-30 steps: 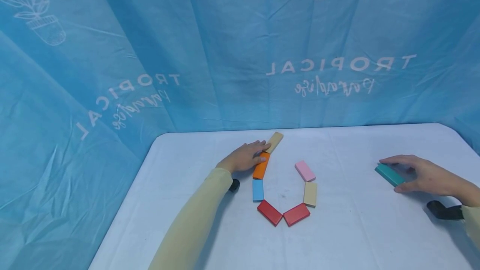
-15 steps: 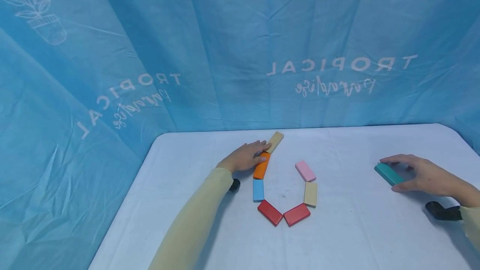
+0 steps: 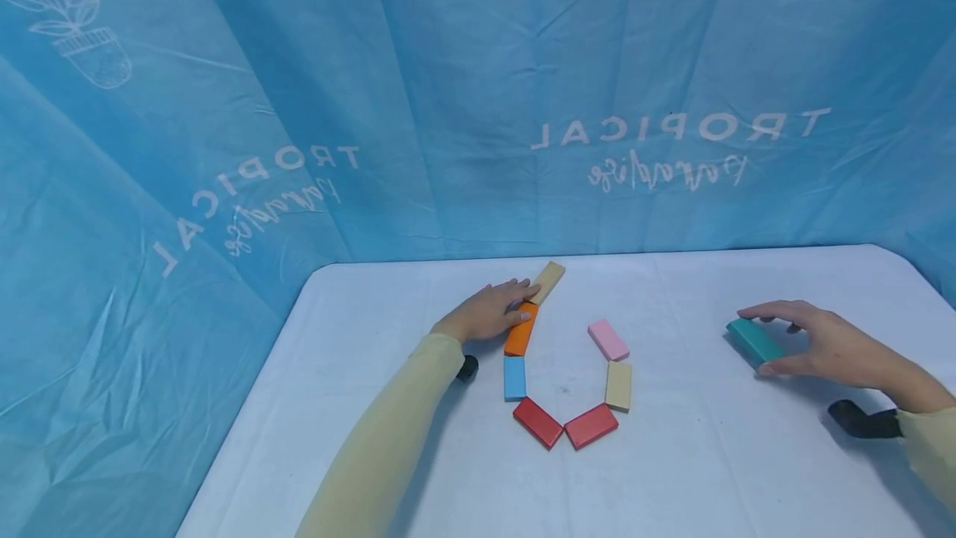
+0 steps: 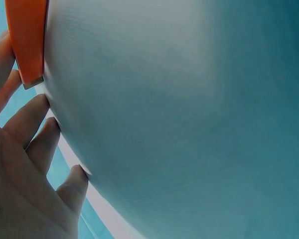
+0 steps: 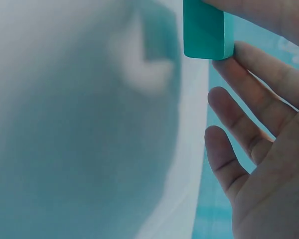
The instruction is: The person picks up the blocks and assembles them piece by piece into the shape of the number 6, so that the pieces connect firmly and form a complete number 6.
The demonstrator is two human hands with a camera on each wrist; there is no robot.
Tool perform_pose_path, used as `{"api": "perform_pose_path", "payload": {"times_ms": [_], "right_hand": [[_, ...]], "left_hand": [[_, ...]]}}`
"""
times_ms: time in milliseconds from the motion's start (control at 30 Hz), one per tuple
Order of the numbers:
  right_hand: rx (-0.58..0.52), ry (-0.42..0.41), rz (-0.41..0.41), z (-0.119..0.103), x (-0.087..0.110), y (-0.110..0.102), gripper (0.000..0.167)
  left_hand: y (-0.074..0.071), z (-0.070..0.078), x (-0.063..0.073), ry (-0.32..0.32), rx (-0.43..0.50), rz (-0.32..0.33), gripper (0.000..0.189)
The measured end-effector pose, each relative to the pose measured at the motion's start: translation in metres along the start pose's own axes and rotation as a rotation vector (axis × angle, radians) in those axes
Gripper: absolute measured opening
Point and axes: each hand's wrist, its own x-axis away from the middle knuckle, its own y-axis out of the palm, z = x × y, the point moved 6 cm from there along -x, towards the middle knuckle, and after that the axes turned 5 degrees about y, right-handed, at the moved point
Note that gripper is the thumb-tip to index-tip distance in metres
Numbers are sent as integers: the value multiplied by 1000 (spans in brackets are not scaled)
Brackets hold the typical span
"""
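Observation:
In the head view my left hand (image 3: pixel 489 311) rests at the back of the table, its fairly straight fingers touching the orange block (image 3: pixel 520 330) and the near end of a tan block (image 3: pixel 548 281). The left wrist view shows the orange block (image 4: pixel 29 40) beside the fingers, with the other fingertips down near the cloth. On the right, my right hand (image 3: pixel 836 347) pinches a teal block (image 3: pixel 754 342) between thumb and fingertips. The right wrist view has that teal block (image 5: pixel 204 32) at the top, apparently just off the table, its remaining fingers spread loosely.
Below the orange block, a blue block (image 3: pixel 514 379), a red block (image 3: pixel 538 423), another red block (image 3: pixel 591 427), a second tan block (image 3: pixel 617 386) and a pink block (image 3: pixel 608 340) form a curve on the white tablecloth (image 3: pixel 695 455). A blue printed curtain (image 3: pixel 478 106) hangs behind.
My right hand has moved a little to the left with the teal block in its pinch. The left hand and the laid blocks stay where they were.

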Motion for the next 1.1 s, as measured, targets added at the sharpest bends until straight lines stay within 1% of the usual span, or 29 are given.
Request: {"api": "perform_pose_path", "payload": {"times_ms": [133, 200, 367, 467, 733, 867, 1100], "right_hand": [[-14, -33, 33, -15, 0, -3, 79], [-30, -31, 30, -23, -2, -3, 79], [-84, 15, -19, -43, -6, 0, 81], [-104, 26, -34, -54, -8, 3, 81], [-108, 33, -47, -78, -15, 12, 81], [-114, 30, -52, -91, -18, 17, 80], [-104, 13, -40, -111, -26, 23, 78]], "left_hand": [[0, 0, 0, -1, 1, 0, 57], [0, 0, 0, -2, 1, 0, 57], [0, 0, 0, -6, 4, -1, 57], [1, 0, 0, -4, -1, 2, 57], [1, -1, -1, -1, -6, 1, 57], [0, 1, 0, 2, 7, 1, 57], [0, 1, 1, 6, 5, 1, 57]]}}
